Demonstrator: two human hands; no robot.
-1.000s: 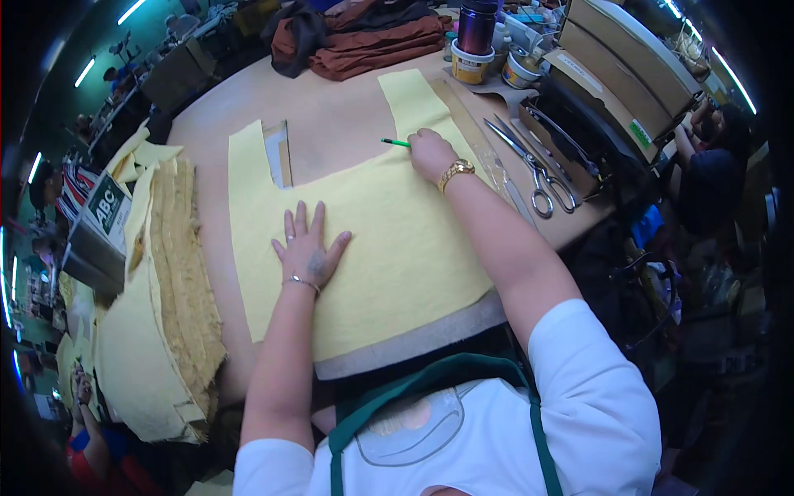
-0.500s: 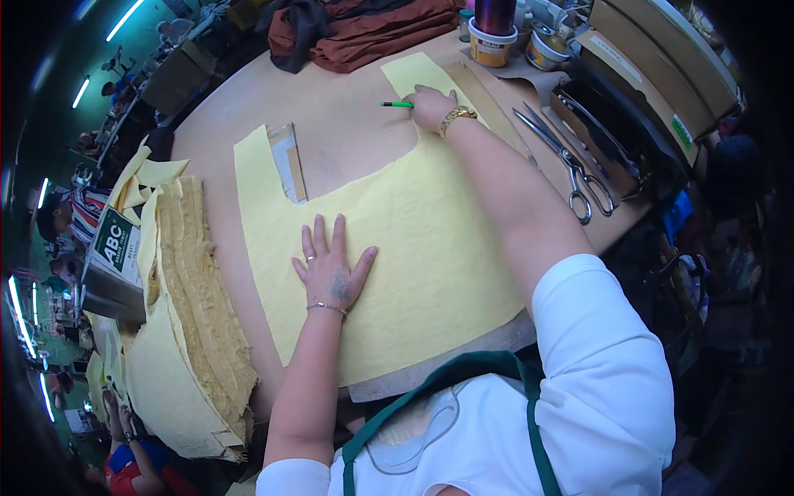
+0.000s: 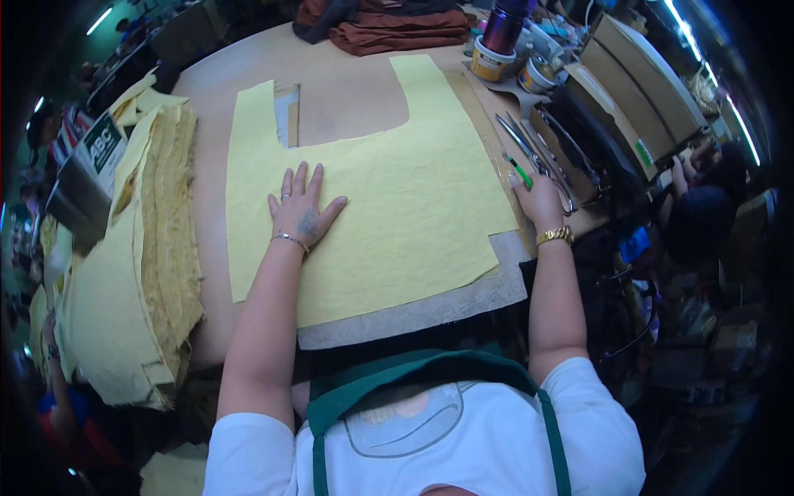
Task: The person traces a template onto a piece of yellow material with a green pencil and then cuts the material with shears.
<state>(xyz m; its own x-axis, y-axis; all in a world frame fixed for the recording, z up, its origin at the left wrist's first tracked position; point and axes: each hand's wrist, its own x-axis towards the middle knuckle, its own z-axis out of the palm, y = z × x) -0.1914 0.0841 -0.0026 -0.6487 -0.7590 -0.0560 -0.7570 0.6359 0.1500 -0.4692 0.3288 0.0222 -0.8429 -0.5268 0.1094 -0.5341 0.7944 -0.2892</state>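
Observation:
A pale yellow felt-like sheet point(image 3: 389, 223), cut with two long arms at its far side, lies flat on the table over a grey board point(image 3: 413, 318) that shows along the near edge. My left hand point(image 3: 302, 211) rests palm down on the sheet, fingers spread. Off the sheet's right edge, my right hand point(image 3: 539, 202) grips a green pen point(image 3: 519, 169), whose tip points away from me. This hand lies over the handles of large metal scissors point(image 3: 521, 140); whether its fingers also touch them I cannot tell.
A thick stack of yellow pieces point(image 3: 161, 207) stands at the left beside a metal tin point(image 3: 78, 190). Brown folded cloth point(image 3: 397, 33) lies at the back. Tubs point(image 3: 490, 62) and cardboard boxes point(image 3: 641, 78) crowd the right. Other people work at both sides.
My right hand has come back from the sheet's far right arm to the scissors, still with the pen. My left hand stays flat on the sheet. The view has shifted.

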